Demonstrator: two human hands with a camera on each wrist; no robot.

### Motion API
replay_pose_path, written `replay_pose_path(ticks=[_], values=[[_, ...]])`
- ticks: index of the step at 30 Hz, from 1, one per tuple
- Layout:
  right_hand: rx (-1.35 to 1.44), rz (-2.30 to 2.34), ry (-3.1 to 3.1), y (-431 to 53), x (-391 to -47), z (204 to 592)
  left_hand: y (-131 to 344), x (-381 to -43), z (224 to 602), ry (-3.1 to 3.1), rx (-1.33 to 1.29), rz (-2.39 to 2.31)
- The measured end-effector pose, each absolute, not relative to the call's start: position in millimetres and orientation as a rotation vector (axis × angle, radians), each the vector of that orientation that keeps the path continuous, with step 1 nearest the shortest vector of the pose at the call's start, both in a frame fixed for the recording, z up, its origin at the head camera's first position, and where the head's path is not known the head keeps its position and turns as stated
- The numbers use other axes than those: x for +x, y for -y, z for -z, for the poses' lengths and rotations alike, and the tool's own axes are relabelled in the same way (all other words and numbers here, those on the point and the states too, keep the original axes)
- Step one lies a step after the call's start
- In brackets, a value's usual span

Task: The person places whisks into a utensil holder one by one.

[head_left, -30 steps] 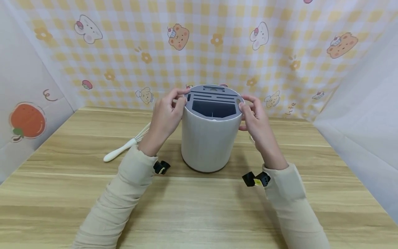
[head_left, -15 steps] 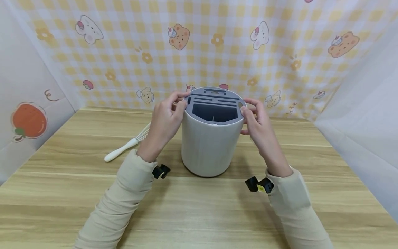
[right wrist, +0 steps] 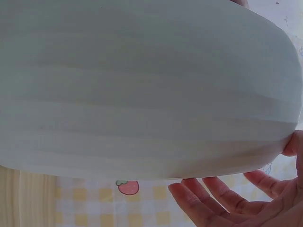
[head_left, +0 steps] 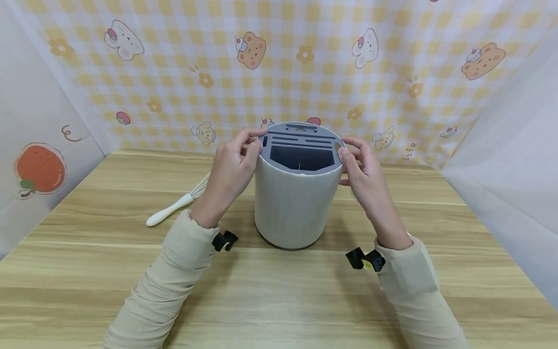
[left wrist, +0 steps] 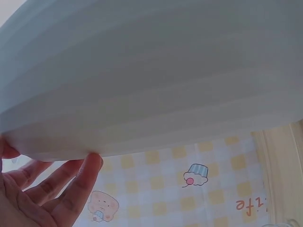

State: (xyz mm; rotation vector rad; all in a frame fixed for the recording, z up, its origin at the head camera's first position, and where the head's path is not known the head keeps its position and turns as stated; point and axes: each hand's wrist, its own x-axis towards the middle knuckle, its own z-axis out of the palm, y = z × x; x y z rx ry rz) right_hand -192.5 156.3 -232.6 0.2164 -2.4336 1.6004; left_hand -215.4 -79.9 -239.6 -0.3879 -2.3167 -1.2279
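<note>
A tall off-white utensil holder (head_left: 292, 208) stands upright on the table in the head view. Its grey top insert (head_left: 275, 164) has narrow slots and one large front opening. My left hand (head_left: 235, 160) pinches the rim on the left side, thumb in front and index finger along the top edge. On the opposite side my right hand (head_left: 362, 167) holds the rim, its thumb on the top edge and other fingers round the outer wall. Both wrist views are mostly filled by the holder's pale wall, with fingertips touching it. The holder's far side is hidden.
A whisk with a white handle (head_left: 170, 209) lies left of the holder, its wire end partly behind my left wrist. A yellow checked cloth (head_left: 279, 87) hangs behind the wooden table (head_left: 279, 295). White panels close off both sides.
Since one second ago the holder has shifted slightly towards me, with both hands staying on its rim. Over the last half second almost nothing differs.
</note>
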Motion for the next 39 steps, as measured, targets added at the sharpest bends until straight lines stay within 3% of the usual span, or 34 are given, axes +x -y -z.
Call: replay_pose_path(ticks=[22, 39], values=[[0.402, -1.813, 2.377, -166, -195, 236, 90, -209, 232, 2.453, -0.478, 1.207], [0.424, -1.783, 2.365, -169, -196, 237, 156, -225, 225, 2.612, -0.484, 1.195]])
